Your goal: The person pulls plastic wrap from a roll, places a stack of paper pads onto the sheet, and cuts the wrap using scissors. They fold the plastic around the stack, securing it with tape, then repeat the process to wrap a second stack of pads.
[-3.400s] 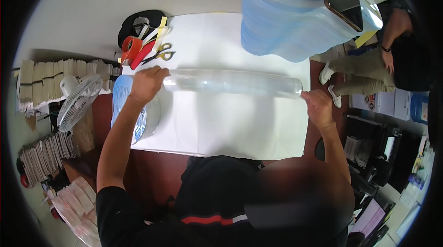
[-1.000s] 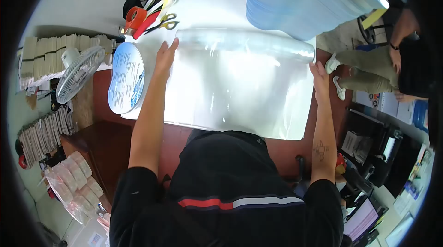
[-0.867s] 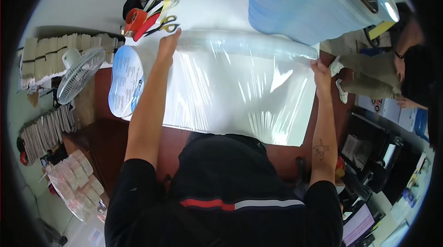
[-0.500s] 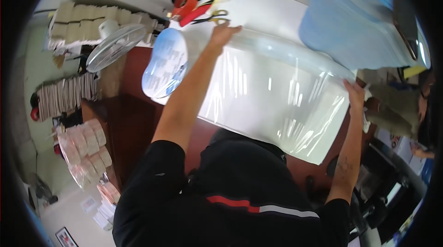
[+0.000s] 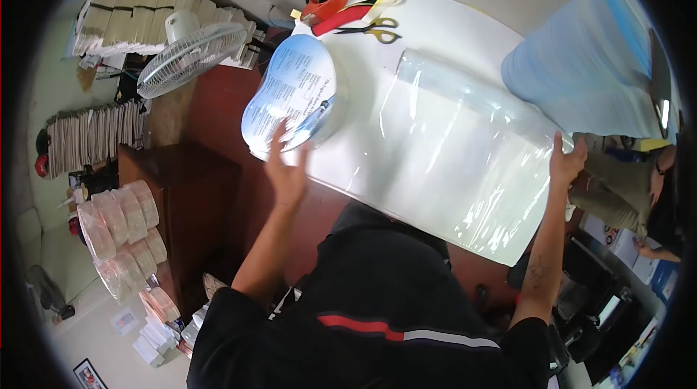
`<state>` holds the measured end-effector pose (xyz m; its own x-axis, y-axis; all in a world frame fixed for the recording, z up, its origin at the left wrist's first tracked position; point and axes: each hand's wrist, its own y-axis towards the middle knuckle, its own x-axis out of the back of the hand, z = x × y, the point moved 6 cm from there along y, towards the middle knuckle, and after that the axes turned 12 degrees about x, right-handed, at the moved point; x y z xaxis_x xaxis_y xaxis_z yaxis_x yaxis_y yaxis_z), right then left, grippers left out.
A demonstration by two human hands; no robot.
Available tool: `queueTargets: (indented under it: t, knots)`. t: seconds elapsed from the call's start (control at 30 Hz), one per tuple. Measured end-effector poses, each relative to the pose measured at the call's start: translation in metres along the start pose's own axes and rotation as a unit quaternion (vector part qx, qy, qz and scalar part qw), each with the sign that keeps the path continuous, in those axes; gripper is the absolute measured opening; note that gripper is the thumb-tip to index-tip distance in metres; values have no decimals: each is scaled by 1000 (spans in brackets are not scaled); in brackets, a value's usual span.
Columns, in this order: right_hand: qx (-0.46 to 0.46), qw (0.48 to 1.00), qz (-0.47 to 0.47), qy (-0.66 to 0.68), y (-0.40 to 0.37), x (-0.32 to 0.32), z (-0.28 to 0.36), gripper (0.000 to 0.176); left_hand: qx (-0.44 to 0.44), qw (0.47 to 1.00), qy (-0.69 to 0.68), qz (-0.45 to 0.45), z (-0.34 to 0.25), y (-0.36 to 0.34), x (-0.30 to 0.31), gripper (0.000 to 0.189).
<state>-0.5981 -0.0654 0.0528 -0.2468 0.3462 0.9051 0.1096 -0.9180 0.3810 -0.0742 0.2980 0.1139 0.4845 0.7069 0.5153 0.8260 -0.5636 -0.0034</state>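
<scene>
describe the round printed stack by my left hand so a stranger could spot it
Find the big white sheet; the round stack sits on its left edge, nearer than the scissors and right by the open left hand. Unlike the clear film roll that the right hand holds beside it, its top is a blue-and-white disc covered in print.

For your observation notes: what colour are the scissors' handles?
Yellow, on the scissors; head view shows it best.
</scene>
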Motion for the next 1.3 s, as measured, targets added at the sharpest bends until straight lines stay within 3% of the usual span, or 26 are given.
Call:
queueTargets:
  t: [0.03,0.07,0.1,0.13,0.17,0.23,0.27,0.3,0.33,0.43,0.53,0.63,0.67,0.8,0.9,1.0,1.17,1.23,1.3]
  knots:
    - [76,991,-54,93,2,-7,22,71,43,996,-47,-57,30,14,30,55]
    - [34,967,3,251,0,-15,66,67,107,985,-108,-84,73,35,58,56]
    - [-10,914,60,401,-11,-18,137,64,163,975,-120,-92,78,53,75,58]
    - [-23,852,126,507,-30,-35,193,61,207,971,-107,-45,90,77,89,62]
    - [-27,811,215,543,-51,-50,252,59,235,969,-77,14,92,101,96,68]
    - [-114,704,410,568,-103,-59,362,100,248,960,-33,123,98,148,91,78]
    - [-171,674,447,563,-127,-59,404,112,248,952,-26,175,101,167,82,81]
    - [-181,660,466,561,-148,-75,435,129,247,942,-19,228,105,183,71,84]
    - [-218,645,454,575,-158,-72,461,133,245,928,-13,280,110,196,60,86]
    - [-265,620,380,633,-169,-83,500,130,296,873,-111,372,136,218,21,91]
    - [-251,598,346,678,-172,-76,515,118,290,826,-61,479,119,207,2,93]
    - [-273,637,255,674,-182,-95,516,104,306,800,-69,511,121,205,2,99]
    - [-262,638,240,683,-181,-93,517,95,277,806,-71,519,116,208,4,101]
    - [-267,636,209,693,-193,-104,511,89,186,824,-75,531,89,194,12,106]
    - [-253,591,196,741,-188,-68,513,100,141,853,-68,499,57,181,38,104]
    - [-232,581,185,758,-175,-21,504,98,144,860,-97,480,15,154,59,98]
    - [-211,599,214,742,-150,51,424,92,192,867,-134,440,-44,68,34,91]
    - [-201,604,204,744,-144,76,373,88,239,845,-152,453,-64,22,5,90]
    - [-199,631,222,716,-142,98,314,86,228,824,-188,483,-73,-23,-35,90]
